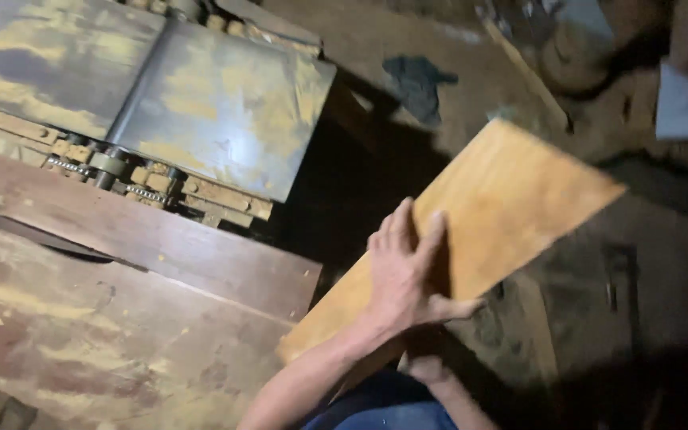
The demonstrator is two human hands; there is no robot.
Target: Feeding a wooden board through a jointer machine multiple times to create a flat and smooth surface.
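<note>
Down from the head camera: left hand (404,267) spread flat on top of an orange-brown wooden board (494,209), fingers (402,228) stretched up across its face, thumb (459,306) hooked round the lower right edge. Board held clear of the bench, slanting from near the body at lower centre up toward the right, far end blurred. Right hand (426,368) only partly seen beneath the board's near end, seemingly bearing it from below; how far closed, cannot tell. Just left of the board's near end, a worn reddish machine table (121,318) dusted with sawdust, a dark curved saw blade (49,237) showing through a slot in it. Behind that, grey metal planer tables (201,103) streaked yellow with dust, with rollers and chain (113,167) along their near edge. Beyond the board, a dark sawdust-covered floor (471,72), a crumpled dark blue cloth (417,81) lying on it, well apart from the board. Blue trousers (392,410) at the bottom edge.
</note>
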